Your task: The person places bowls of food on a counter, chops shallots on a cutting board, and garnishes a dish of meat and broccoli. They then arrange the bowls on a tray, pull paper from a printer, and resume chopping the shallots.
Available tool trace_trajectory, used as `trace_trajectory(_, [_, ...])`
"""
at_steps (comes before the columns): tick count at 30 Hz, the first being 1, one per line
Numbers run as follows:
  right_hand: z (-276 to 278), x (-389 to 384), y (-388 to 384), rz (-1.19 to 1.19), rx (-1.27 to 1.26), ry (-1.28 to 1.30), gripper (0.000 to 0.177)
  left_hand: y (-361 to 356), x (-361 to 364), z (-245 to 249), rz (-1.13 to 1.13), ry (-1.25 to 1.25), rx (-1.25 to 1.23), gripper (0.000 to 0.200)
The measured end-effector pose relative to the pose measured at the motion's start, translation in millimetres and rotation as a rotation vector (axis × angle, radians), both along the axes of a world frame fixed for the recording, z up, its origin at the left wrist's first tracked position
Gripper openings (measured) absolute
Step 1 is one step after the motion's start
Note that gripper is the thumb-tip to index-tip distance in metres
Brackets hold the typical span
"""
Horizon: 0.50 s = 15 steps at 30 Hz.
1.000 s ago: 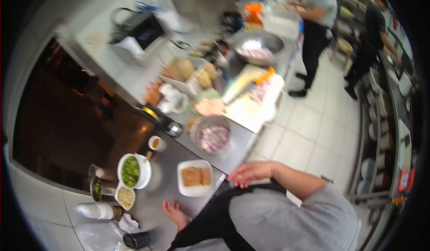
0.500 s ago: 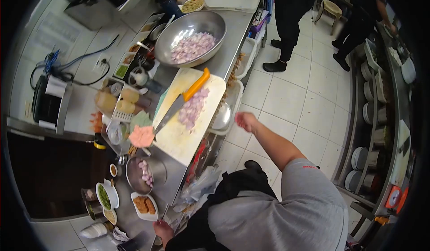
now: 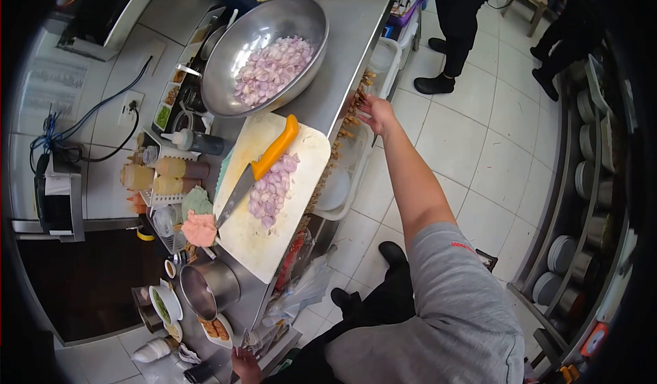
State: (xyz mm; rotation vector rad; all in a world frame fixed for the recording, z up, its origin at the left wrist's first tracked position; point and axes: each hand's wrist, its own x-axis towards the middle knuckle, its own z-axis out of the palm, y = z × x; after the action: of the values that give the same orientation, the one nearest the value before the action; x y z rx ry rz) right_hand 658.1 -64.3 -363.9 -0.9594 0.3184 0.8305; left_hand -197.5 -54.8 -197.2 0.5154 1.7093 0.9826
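Note:
My right hand [image 3: 376, 116] reaches to the counter's edge, fingers apart, fingertips right at a row of wooden clips [image 3: 337, 148] that look like clothespins. Low in the view, my left hand [image 3: 246, 366] is beside the counter end and an opened drawer [image 3: 282, 355]; its fingers are partly hidden. On the counter, a white cutting board [image 3: 301, 178] carries chopped shallots [image 3: 271, 189] and a knife with an orange handle [image 3: 276, 148]. Behind it stands a large steel bowl [image 3: 219, 69] of sliced shallots [image 3: 276, 69].
A steel pot [image 3: 209, 287], a dish of browned food [image 3: 216, 329] and a bowl with greens [image 3: 164, 304] stand near my left hand. Sauce bottles [image 3: 181, 168] and cloths [image 3: 199, 228] line the wall side. Two other people stand on the tiled floor [image 3: 448, 131]; plate shelves run along the right.
My right hand has moved up to the clips at the counter edge. A drawer now shows open near my left hand. The view has shifted, and the pot now shows no shallots inside.

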Motion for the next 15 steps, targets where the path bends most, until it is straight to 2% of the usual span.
trace_trajectory(3, [5,7,-10,0.013,-0.043,-0.048,0.03,-3,20,-2,0.108,0.021,0.082,0.023])
trace_trajectory(7, [17,15,-24,-0.013,-0.109,-0.106,0.026,-11,35,5,0.055,0.019,0.026,0.02])
trace_trajectory(8, [17,16,-26,0.011,-0.117,-0.106,0.028,-19,42,6,0.044,-0.004,0.086,0.018])
trace_trajectory(11, [7,16,-22,0.035,-0.117,-0.112,0.031,-30,39,-2,0.098,0.052,0.079,0.015])
trace_trajectory(13, [-6,14,-16,0.032,-0.11,-0.112,0.032,-38,5,-11,0.006,-0.02,0.065,0.021])
trace_trajectory(14, [-12,11,-11,0.011,-0.066,-0.039,0.036,-42,-13,-18,-0.152,-0.044,0.103,0.015])
trace_trajectory(15, [-18,9,-6,-0.01,-0.02,0.035,0.04,-44,-29,-23,-0.31,-0.066,0.14,0.02])
